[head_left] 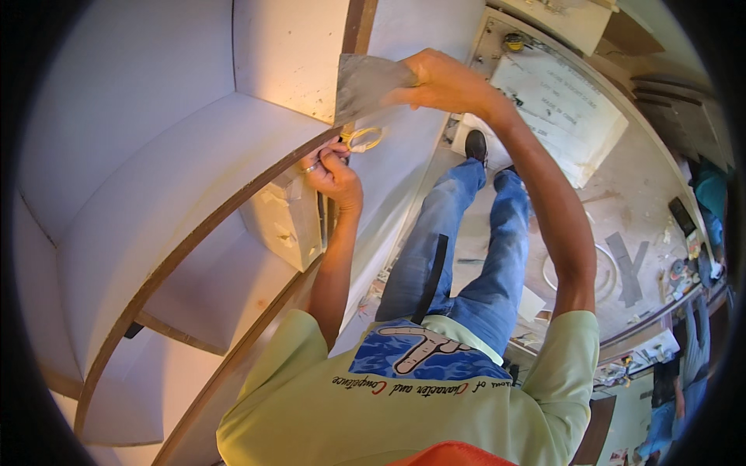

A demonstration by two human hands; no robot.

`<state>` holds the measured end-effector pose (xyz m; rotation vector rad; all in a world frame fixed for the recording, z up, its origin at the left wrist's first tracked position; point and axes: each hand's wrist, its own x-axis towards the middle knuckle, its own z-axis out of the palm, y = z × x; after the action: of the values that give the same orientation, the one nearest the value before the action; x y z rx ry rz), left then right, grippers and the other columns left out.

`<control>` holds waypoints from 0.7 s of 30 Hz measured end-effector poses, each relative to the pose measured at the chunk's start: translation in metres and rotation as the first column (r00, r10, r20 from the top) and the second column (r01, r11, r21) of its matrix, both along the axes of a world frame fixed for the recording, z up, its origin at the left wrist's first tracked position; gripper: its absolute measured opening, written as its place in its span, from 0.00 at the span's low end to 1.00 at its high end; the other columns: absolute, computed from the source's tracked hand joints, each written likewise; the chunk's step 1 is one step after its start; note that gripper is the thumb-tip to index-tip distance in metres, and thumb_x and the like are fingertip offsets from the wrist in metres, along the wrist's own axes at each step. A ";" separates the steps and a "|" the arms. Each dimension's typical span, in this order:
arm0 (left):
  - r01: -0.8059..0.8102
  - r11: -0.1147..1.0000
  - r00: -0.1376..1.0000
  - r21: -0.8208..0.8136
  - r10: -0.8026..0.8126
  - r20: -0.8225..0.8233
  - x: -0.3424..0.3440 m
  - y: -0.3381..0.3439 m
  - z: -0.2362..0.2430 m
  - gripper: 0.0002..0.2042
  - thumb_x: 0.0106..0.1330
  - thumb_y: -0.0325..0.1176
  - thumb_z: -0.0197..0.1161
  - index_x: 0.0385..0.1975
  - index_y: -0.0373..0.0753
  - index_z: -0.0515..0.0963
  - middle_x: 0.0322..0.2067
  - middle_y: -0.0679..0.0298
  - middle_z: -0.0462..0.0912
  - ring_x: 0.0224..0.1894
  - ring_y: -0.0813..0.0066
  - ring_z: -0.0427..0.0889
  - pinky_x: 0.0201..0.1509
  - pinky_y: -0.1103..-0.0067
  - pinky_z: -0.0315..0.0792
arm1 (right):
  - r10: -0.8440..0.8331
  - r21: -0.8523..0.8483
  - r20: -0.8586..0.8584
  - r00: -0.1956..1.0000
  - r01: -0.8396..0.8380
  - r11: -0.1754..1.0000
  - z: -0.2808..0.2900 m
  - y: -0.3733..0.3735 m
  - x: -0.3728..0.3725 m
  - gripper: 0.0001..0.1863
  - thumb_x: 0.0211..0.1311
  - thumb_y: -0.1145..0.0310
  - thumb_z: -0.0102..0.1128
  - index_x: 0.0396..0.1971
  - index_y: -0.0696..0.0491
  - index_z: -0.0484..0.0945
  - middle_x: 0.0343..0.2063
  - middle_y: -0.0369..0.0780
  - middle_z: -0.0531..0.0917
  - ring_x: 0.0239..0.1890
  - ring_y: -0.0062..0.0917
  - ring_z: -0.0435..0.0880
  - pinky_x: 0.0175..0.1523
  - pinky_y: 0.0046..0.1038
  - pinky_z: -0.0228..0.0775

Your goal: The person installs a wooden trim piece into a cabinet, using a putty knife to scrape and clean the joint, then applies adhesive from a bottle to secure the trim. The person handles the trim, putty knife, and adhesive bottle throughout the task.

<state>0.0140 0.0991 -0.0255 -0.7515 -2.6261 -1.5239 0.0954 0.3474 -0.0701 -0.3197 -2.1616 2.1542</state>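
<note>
My right hand (444,81) pinches one end of a thin grey sheet piece (371,84). The sheet's other end lies against the brown front edge of an upright cabinet panel (291,54). Just below it, my left hand (336,177), with a ring on one finger, is closed at the curved shelf edge (225,208). A loop of yellow cable (365,140) hangs beside its fingertips. What those fingers hold, if anything, is hidden. Under the shelf, a pale box-like block (284,221) stands close to my left wrist.
A white shelving unit (140,155) with brown edges fills the left side. On the floor beyond my feet lie a white printed board (552,109) and a yellow-black tape measure (513,42). Grey strips (624,268) and a white ring (610,272) lie right; another person (691,342) is at the far right.
</note>
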 end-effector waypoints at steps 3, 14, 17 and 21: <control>-0.056 0.998 0.997 0.032 0.055 0.048 0.002 -0.001 -0.002 0.07 0.70 0.20 0.46 0.40 0.30 0.73 0.32 0.56 0.82 0.29 0.76 0.77 0.35 0.79 0.76 | 0.049 -0.102 0.015 0.999 -0.047 0.994 -0.002 0.003 0.002 0.28 0.55 0.44 0.71 0.32 0.60 0.86 0.21 0.42 0.84 0.26 0.30 0.84 0.35 0.34 0.74; -0.008 0.995 0.998 0.100 0.002 0.059 0.004 -0.006 -0.006 0.06 0.76 0.22 0.48 0.44 0.33 0.73 0.27 0.61 0.81 0.28 0.80 0.75 0.35 0.83 0.74 | 0.185 -0.166 0.010 0.983 -0.181 0.969 -0.006 0.018 -0.014 0.21 0.64 0.50 0.67 0.36 0.57 0.86 0.24 0.39 0.86 0.28 0.21 0.82 0.36 0.28 0.73; -0.026 0.998 0.999 0.059 0.024 0.028 0.007 -0.007 -0.006 0.06 0.77 0.23 0.48 0.44 0.34 0.73 0.27 0.61 0.81 0.27 0.80 0.77 0.34 0.82 0.74 | 0.239 -0.342 0.053 0.969 -0.207 0.916 -0.019 0.008 -0.010 0.17 0.66 0.57 0.68 0.38 0.58 0.85 0.25 0.37 0.85 0.28 0.18 0.80 0.35 0.26 0.72; -0.065 0.998 0.997 0.009 0.066 -0.051 0.011 -0.006 -0.007 0.07 0.78 0.23 0.47 0.43 0.34 0.74 0.27 0.60 0.82 0.27 0.79 0.79 0.33 0.82 0.75 | 0.256 -0.505 0.072 0.964 -0.186 0.843 -0.041 -0.010 -0.005 0.13 0.69 0.63 0.67 0.41 0.58 0.84 0.26 0.34 0.85 0.28 0.16 0.80 0.36 0.24 0.73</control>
<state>0.0246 0.0932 -0.0321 -0.6872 -2.5804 -1.4767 0.0908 0.3371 -0.1111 -0.2582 -1.7365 2.8932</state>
